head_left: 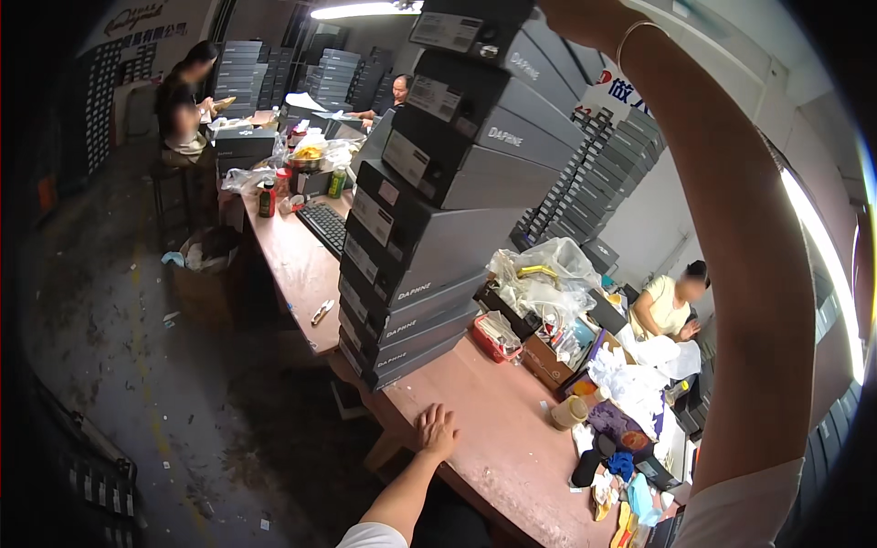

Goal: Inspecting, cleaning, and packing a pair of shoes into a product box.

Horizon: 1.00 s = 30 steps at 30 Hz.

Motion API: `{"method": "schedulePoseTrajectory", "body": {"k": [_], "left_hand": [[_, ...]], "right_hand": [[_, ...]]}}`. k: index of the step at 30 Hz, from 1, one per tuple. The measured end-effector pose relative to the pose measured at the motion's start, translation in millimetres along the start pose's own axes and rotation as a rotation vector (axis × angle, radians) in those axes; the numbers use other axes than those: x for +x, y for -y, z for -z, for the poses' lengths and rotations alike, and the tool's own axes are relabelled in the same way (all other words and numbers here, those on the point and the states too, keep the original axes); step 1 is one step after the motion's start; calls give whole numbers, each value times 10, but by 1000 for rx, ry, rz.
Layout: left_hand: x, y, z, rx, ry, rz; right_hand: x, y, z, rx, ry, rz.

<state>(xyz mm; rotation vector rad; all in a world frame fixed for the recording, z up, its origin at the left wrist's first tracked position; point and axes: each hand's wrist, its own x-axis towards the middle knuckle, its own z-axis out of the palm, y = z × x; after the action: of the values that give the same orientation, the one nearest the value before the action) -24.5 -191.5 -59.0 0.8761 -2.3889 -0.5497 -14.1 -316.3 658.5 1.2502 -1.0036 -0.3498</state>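
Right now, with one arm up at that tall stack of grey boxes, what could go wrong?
The tall stack of grey cardboard shoe boxes leans with uneven layers; it could topple at a push. The left hand rests flat at the edge of the reddish wooden table, in the likely fall path. The right hand is out of view.

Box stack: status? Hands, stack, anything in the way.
Left hand flat on the table edge, holding nothing. Right arm raised to the top of the dark box stack; that hand is cut off by the frame. Stack tall, slightly uneven. Red basket beside its base.
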Motion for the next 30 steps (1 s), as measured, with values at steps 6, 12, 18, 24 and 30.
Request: {"method": "schedulePoseTrajectory", "body": {"k": [6, 12, 18, 24, 30], "left_hand": [[-23, 219, 107, 15, -32, 38], [-5, 78, -54, 38, 51, -33], [25, -13, 121, 95, 228, -66], [484, -324, 1001, -920, -108, -226], [459, -2109, 1811, -1379, -145, -378]], "right_hand": [[156, 159, 279, -146, 104, 89], [-63, 14, 155, -121, 168, -23], [-1813, -646, -35, 55, -151, -124], [-4008, -530, 1319, 439, 19, -114], [-5412, 632, 2000, 789, 116, -221]]}}
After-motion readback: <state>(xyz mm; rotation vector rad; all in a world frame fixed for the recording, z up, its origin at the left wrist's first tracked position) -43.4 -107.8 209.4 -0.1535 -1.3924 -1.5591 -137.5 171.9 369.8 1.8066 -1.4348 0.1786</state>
